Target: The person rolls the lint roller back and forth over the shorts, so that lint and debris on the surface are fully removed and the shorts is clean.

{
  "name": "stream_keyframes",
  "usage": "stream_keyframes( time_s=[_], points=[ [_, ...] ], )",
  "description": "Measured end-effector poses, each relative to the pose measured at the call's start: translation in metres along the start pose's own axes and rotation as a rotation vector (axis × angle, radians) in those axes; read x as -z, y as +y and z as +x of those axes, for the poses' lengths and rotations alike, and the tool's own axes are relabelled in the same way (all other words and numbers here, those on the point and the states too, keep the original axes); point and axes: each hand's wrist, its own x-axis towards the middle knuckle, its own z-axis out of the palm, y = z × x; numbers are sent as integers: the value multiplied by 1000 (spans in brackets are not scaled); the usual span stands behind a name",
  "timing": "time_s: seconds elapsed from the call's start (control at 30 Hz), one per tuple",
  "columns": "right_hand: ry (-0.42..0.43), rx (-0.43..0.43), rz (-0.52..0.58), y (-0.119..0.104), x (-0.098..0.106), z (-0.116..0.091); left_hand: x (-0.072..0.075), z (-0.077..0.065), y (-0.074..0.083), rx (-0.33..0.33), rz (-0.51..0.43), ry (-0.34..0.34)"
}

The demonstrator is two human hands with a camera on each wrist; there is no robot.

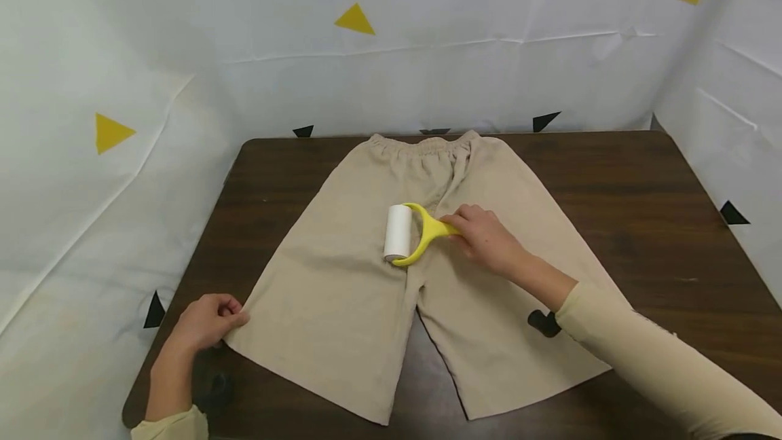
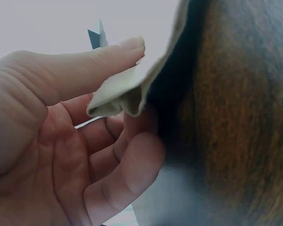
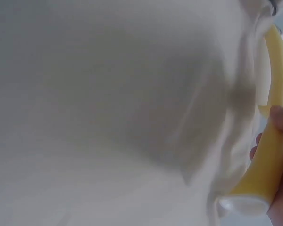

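One pair of beige shorts (image 1: 330, 304), flat at centre frame on a brown table (image 1: 641, 223), waistband (image 1: 421, 148) reaching the far edge, wood showing left and right. Left hand (image 1: 208, 321), lower left: thumb and fingers pinch the hem corner (image 2: 114, 96). Right hand (image 1: 485, 240), centre: fingers grip the yellow handle (image 3: 268, 160) of a lint roller (image 1: 398, 231) over the shorts.

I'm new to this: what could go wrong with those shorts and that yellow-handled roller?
The white roller in the right hand might drag the beige shorts along, since the left hand pinches just one hem corner and the other leg lies unheld.

Rolling over the creases below the waistband could bunch the cloth.

The corner might slip from the left hand's pinch.
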Motion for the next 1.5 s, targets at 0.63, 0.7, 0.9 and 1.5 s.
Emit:
stream_keyframes(
  time_s=[0.63,0.7,0.9,1.5],
  points=[
    [-114,0,-17,-85,-67,95,2,0,1,-24,-19,-5],
    [-121,4,-21,-91,-72,101,2,0,1,-29,-28,-8],
    [-151,10,-55,-99,-74,110,3,-1,0,-18,-33,-21],
    [-136,118,61,-45,-26,51,2,-1,-3,-23,-37,-18]
  ],
)
